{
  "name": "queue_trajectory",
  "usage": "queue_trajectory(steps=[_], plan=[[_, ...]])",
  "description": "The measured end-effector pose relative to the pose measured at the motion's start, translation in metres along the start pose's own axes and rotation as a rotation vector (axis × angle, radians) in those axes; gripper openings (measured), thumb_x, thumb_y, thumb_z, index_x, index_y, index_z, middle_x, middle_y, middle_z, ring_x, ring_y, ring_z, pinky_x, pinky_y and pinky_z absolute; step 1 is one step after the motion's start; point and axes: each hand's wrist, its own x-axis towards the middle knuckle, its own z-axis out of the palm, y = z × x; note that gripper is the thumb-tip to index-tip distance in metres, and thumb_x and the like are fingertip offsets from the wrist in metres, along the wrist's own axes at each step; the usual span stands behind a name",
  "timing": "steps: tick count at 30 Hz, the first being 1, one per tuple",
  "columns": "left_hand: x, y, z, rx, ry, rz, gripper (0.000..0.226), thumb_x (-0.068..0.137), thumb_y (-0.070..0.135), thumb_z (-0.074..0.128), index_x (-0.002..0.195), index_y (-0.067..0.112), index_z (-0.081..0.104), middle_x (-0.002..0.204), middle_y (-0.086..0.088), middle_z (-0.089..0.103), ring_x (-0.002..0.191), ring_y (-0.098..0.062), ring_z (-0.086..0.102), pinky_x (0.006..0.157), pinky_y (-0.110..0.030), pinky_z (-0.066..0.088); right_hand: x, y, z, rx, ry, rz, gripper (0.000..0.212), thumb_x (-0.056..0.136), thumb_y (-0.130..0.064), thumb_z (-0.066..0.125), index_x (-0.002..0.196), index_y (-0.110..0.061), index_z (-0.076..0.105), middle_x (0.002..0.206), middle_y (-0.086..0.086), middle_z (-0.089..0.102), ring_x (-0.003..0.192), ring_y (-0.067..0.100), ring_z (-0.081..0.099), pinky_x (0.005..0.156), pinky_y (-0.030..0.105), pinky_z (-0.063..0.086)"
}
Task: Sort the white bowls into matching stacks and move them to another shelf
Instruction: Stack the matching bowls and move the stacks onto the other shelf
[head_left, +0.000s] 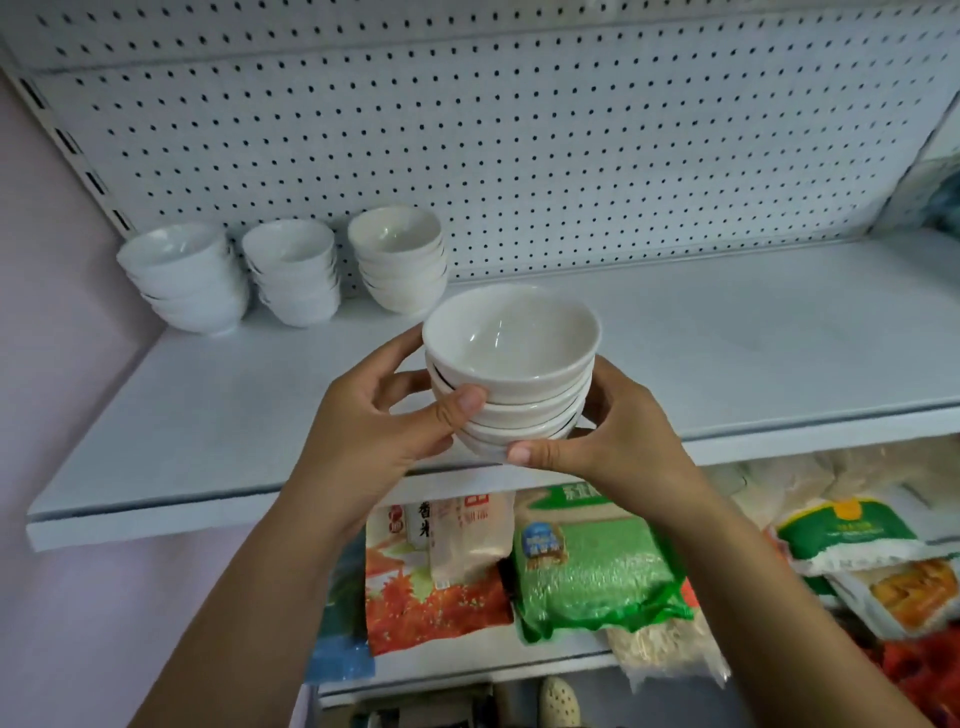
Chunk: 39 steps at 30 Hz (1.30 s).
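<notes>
I hold a stack of several shallow white bowls (511, 364) in the air over the front edge of the white shelf (234, 415). My left hand (379, 415) grips the stack's left side, thumb on its front. My right hand (608, 436) cups its right side and bottom, thumb under the lowest bowl. Three stacks of white bowls stand at the shelf's back left: a left stack (184, 278), a middle stack (293, 273) and a right stack (400, 260). The held stack hovers just in front of the right one.
A white pegboard (519, 145) backs the shelf. A pink wall (47, 312) closes the left side. The shelf below holds bags of rice and food, among them a green bag (597, 577) and an orange-leaf bag (431, 603). A shoe (558, 701) shows at the bottom.
</notes>
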Motion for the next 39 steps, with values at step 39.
queue_trajectory(steps=[39], plan=[[0.215,-0.112,0.044,0.466,0.077,0.09,0.056,0.102,0.024,0.062,0.155,0.029,0.041,0.152,0.019,0.045,0.143,0.001,0.04,0.121,-0.029,0.032,0.242,0.116,-0.047,-0.149,-0.055,0.047,0.098,0.065,-0.037,0.095,0.142,-0.013,0.04,0.13,-0.004,0.056,0.121,0.017,0.055,0.102,0.033,0.049]])
